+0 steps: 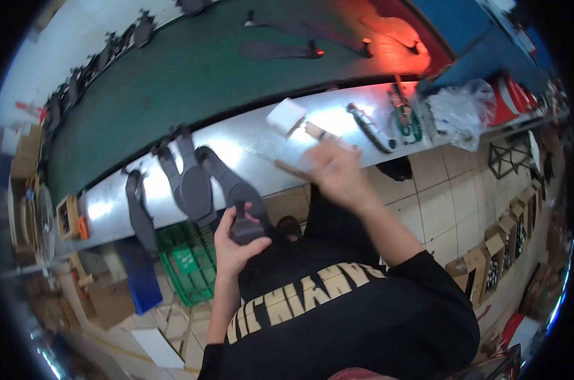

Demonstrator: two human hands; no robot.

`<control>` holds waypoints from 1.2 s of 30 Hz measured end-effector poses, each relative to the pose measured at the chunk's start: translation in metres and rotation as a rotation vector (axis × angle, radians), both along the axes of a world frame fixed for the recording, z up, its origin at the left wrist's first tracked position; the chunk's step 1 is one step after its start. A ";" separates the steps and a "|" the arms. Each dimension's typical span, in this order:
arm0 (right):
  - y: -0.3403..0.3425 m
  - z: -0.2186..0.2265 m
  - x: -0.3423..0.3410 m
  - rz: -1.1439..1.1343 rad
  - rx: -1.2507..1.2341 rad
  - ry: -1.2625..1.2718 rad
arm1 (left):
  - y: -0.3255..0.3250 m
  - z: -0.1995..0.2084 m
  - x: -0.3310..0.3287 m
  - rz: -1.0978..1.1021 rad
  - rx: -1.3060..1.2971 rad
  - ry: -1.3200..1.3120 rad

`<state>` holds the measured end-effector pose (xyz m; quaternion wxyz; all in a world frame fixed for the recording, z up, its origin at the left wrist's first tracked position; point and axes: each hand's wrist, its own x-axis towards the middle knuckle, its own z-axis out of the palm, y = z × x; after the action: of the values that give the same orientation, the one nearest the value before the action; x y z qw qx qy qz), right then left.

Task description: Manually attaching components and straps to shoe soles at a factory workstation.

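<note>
My left hand [239, 244] grips one end of a dark grey sandal [241, 190], thumb on one side and fingers on the other, at the bench's front edge. The sandal's far end reaches over the metal bench [236, 136]. My right hand [334, 171] is smeared by motion above the bench, so its fingers cannot be read. Close to it are a thin tool with a wooden handle [290, 169] and a flat light-brown handle [317, 130] beside a white block [286, 116]. Whether the hand touches either is unclear. More dark grey sandals [196, 190] lie left of my left hand.
Behind the bench runs a green conveyor belt [173, 95] carrying grey sandals [277, 50]. A utility knife [370, 128], green-handled pliers [406, 120] and a clear plastic bag [461, 111] lie to the right. Below stand a green crate [185, 263] and several cardboard boxes [477, 263].
</note>
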<state>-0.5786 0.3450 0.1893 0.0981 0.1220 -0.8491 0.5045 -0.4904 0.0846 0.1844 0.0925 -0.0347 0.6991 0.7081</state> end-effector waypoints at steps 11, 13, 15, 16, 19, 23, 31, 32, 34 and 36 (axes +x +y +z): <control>0.127 -0.056 -0.086 -0.351 0.731 0.040 | -0.029 0.030 -0.007 -0.059 -0.350 0.078; 0.117 -0.036 -0.080 -0.348 0.748 0.088 | -0.037 0.023 -0.005 -0.077 -0.420 0.143; 0.111 -0.014 -0.069 -0.342 0.492 0.069 | -0.040 0.020 -0.004 -0.109 -0.483 0.209; 0.107 -0.005 -0.061 -0.340 0.238 0.054 | -0.040 0.020 -0.003 -0.138 -0.487 0.201; 0.048 0.039 -0.011 -0.025 -0.374 -0.164 | -0.034 0.023 0.004 -0.216 -0.463 0.133; -0.008 0.037 0.040 0.507 -0.441 -0.737 | -0.019 0.018 0.019 -0.222 -0.420 0.012; -0.046 0.019 0.066 0.723 -0.423 -1.005 | -0.006 0.027 0.034 -0.181 -0.329 -0.068; -0.047 0.017 0.069 0.719 -0.427 -1.010 | -0.004 0.028 0.036 -0.184 -0.359 -0.078; -0.049 0.010 0.075 0.725 -0.412 -0.883 | -0.002 0.029 0.039 -0.194 -0.387 -0.091; -0.049 0.006 0.077 0.713 -0.432 -0.879 | -0.001 0.029 0.041 -0.211 -0.402 -0.111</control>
<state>-0.5013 0.2956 0.1957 -0.4143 0.1564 -0.5952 0.6706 -0.4496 0.0834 0.2139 0.1957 -0.0180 0.8196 0.5381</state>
